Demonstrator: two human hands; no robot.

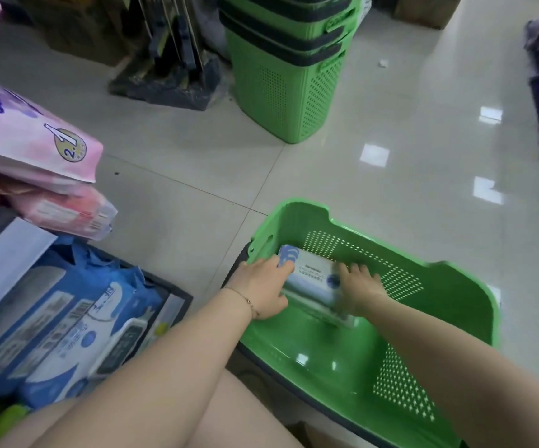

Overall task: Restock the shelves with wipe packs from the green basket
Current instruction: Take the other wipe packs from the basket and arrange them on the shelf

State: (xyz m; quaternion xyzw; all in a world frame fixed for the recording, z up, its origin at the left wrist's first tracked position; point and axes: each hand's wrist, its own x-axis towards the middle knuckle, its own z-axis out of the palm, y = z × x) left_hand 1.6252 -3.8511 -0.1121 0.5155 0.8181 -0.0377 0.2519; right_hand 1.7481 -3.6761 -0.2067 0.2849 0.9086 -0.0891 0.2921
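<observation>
Since my left grip [263,286] and right grip [360,284] each clasp an end of the wipe packs [310,273] inside the green basket [449,286], near its far wall, I should squeeze evenly and lift straight up.

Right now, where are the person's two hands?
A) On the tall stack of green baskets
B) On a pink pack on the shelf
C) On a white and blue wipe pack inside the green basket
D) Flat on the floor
C: the left hand and the right hand each hold one end of the wipe pack, down inside the green basket.
</observation>
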